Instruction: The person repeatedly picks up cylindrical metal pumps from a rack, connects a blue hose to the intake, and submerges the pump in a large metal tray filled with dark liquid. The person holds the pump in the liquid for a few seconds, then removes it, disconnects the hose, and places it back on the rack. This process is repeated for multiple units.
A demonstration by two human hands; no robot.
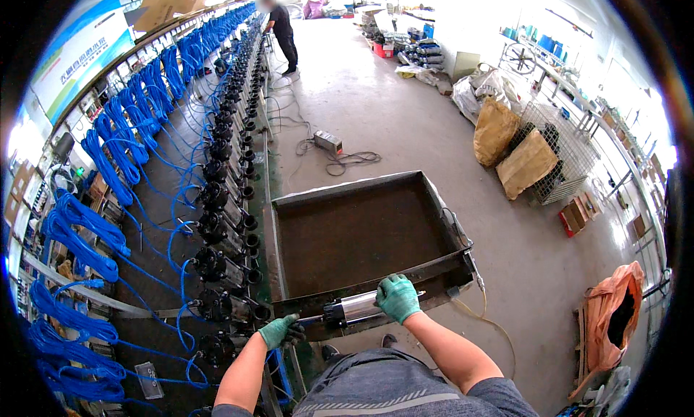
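A submersible pump, a shiny steel cylinder with a black collar and a thin rod at its left end, lies level over the near edge of a wide, dark metal tank. My right hand, in a green glove, is wrapped over the pump's right end. At the rod end, my left hand, gloved in green with dark fingertips, is curled with the rod's tip between thumb and fingers. The left palm side is partly hidden.
To the left runs a long row of upright pumps with blue cable coils. A grey box and a black cord lie on the floor beyond the tank. Sacks, a wire cage and an orange bag stand right. Another person works far ahead.
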